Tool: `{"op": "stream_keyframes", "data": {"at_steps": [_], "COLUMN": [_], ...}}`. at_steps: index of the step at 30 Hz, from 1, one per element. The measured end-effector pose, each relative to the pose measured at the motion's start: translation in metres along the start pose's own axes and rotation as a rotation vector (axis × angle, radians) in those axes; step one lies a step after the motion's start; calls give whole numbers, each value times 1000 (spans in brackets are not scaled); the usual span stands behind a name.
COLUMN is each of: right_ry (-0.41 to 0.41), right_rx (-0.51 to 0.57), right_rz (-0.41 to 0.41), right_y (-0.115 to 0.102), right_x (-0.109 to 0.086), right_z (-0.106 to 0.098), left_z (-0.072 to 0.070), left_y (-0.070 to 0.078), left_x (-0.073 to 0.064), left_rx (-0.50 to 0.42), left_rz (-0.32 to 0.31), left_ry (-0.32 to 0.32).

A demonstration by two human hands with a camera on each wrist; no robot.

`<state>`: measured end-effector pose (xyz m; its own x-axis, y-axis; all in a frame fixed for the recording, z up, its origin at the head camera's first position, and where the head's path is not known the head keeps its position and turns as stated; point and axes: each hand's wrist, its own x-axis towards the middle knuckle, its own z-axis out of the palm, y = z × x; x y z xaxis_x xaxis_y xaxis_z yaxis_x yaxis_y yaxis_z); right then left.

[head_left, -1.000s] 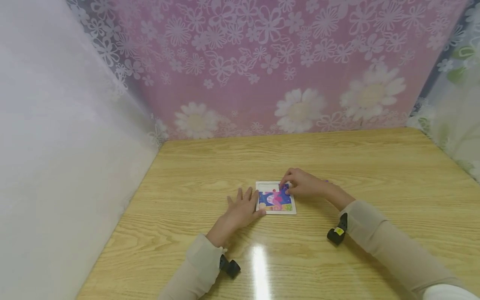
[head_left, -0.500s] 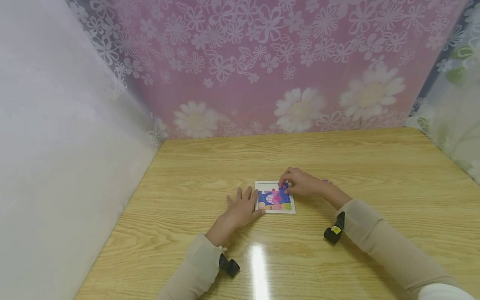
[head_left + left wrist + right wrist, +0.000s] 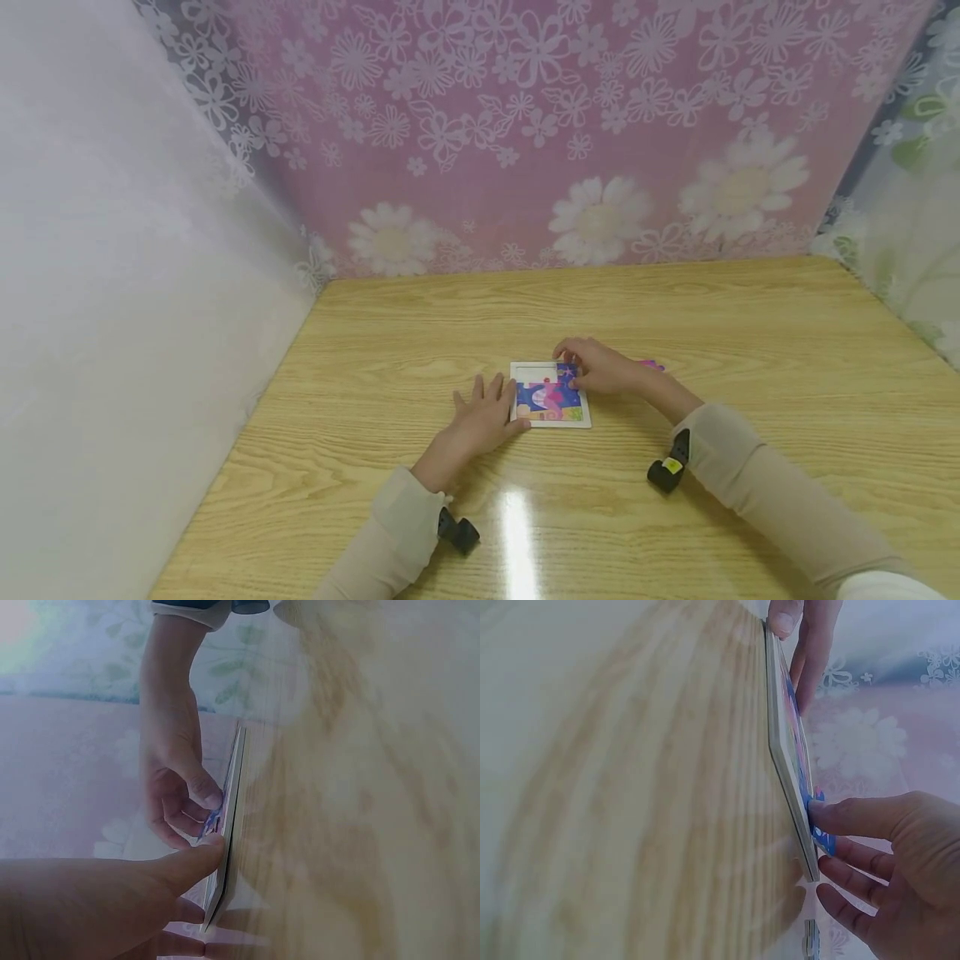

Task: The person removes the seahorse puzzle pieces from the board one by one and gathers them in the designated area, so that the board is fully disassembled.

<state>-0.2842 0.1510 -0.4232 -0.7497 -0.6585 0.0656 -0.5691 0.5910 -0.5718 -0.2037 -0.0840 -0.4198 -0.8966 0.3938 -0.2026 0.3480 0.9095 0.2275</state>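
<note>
A jigsaw puzzle in a white frame tray (image 3: 551,424) lies on the table, its joined pieces showing a pink and blue picture. My left hand (image 3: 482,421) rests at the tray's left side with fingers spread, the thumb lying on the rim. At the upper right corner my right hand (image 3: 603,367) pinches a blue puzzle piece (image 3: 566,372) with a pink starfish. In the right wrist view that blue piece (image 3: 825,838) tilts up from the tray, the thumb on its face and fingertips behind. White backing with a red dot shows in the tray's upper left.
A pink-purple loose piece (image 3: 652,364) lies partly hidden behind the right wrist. Loose puzzle pieces (image 3: 811,939) also show edge-on beyond the tray in the right wrist view. A flowered pink curtain (image 3: 480,167) hangs along the wooden table's (image 3: 420,325) back edge.
My right fingers have shifted slightly up and outward, so more of the blue piece's starfish shows. More of the loose pink-purple piece appears behind the wrist. The left hand stays in place.
</note>
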Motion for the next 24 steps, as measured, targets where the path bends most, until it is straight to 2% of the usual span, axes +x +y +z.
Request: {"op": "stream_keyframes", "data": {"at_steps": [9,24], "right_ry": [28,85], "right_rx": [27,142], "right_rz": [13,39], "right_y": [-3,-5], "right_x": [1,-3], "right_z": [-1,2], "left_z": [-1,-3], "left_y": [-1,3], "left_x": [1,-4], "left_rx": [2,-2], "left_rz": [15,7], "left_ry": [16,18]}}
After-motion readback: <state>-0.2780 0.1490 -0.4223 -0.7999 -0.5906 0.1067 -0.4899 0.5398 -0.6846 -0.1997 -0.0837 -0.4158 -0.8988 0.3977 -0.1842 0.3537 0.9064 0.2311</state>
